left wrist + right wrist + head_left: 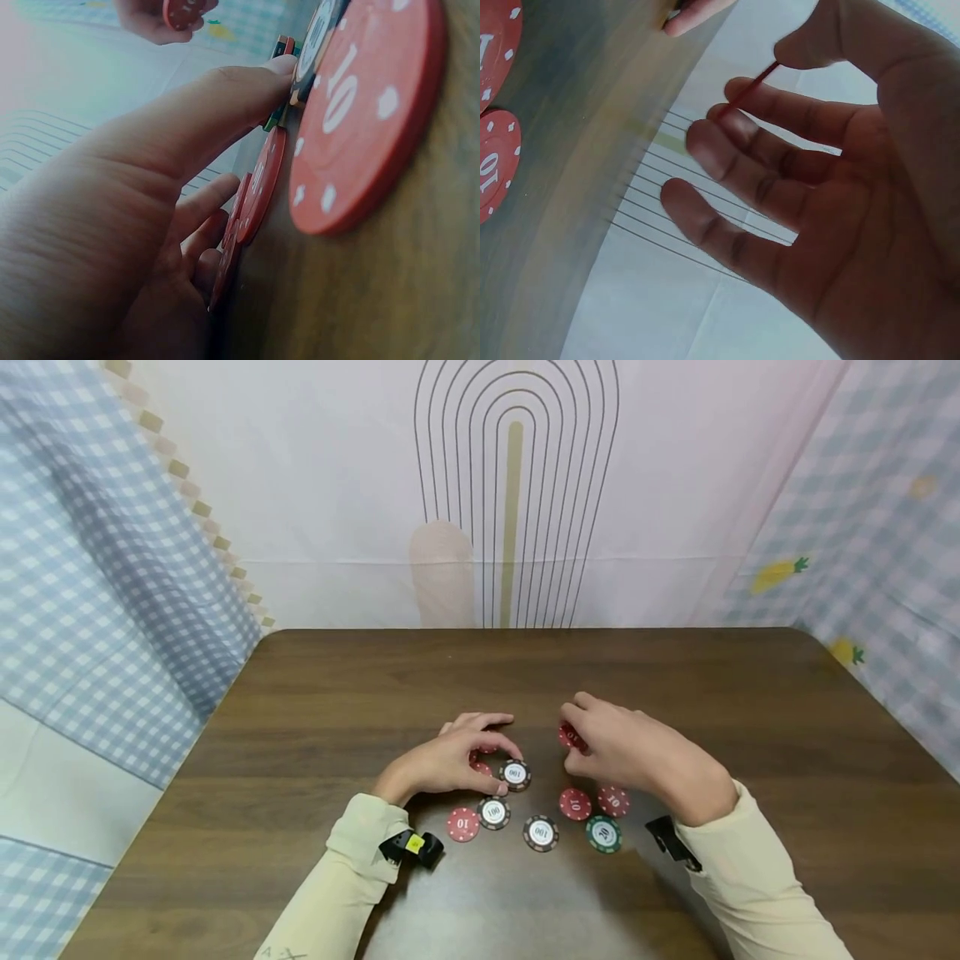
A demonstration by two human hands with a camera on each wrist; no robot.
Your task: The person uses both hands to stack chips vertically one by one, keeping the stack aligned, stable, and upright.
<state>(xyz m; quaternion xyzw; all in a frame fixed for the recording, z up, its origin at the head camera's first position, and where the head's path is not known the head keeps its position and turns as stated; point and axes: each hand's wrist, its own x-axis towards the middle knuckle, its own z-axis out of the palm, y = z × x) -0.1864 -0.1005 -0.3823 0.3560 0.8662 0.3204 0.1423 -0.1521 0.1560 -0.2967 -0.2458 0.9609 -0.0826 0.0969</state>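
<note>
My right hand point(626, 745) pinches a red poker chip point(570, 737) marked 10 between thumb and fingers. In the right wrist view that chip point(750, 90) shows edge-on, raised above the table. On the other side, my left hand point(447, 762) has its thumb and index finger at the edges of a black 100 chip point(515, 774) on the table. Beneath that hand lie red chips point(482, 768), partly hidden. Nearer me are a second black chip point(493, 812) and a red chip point(462, 824), the latter large in the left wrist view.
A third black chip point(541, 833) lies at the middle of the brown wooden table point(337, 693). Right of it are two red chips, one left point(574, 804) and one right point(613, 801), above a green 20 chip point(603, 834). A patterned cloth point(337, 485) hangs behind the table.
</note>
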